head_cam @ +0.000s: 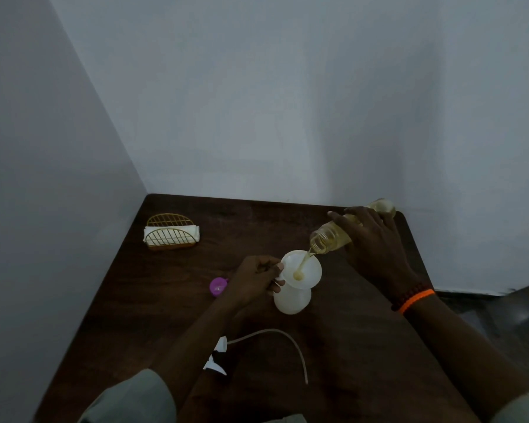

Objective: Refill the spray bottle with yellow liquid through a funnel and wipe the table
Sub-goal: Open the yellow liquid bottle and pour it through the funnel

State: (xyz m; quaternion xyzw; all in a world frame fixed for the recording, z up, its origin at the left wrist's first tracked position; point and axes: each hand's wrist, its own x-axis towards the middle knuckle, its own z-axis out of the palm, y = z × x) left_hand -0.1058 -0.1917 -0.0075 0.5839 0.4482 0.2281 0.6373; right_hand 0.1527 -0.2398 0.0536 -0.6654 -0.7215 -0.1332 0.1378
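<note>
Pouring yellow liquid (303, 261), right hand (376, 248) grip clamps tilted bottle (333, 236); left hand (254, 277) pinches funnel (303, 268).

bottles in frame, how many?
2. The clear bottle of yellow liquid is tilted in the right hand, pouring into the funnel. The white spray bottle stands under that funnel, steadied by the left hand. None seem hidden.
</note>
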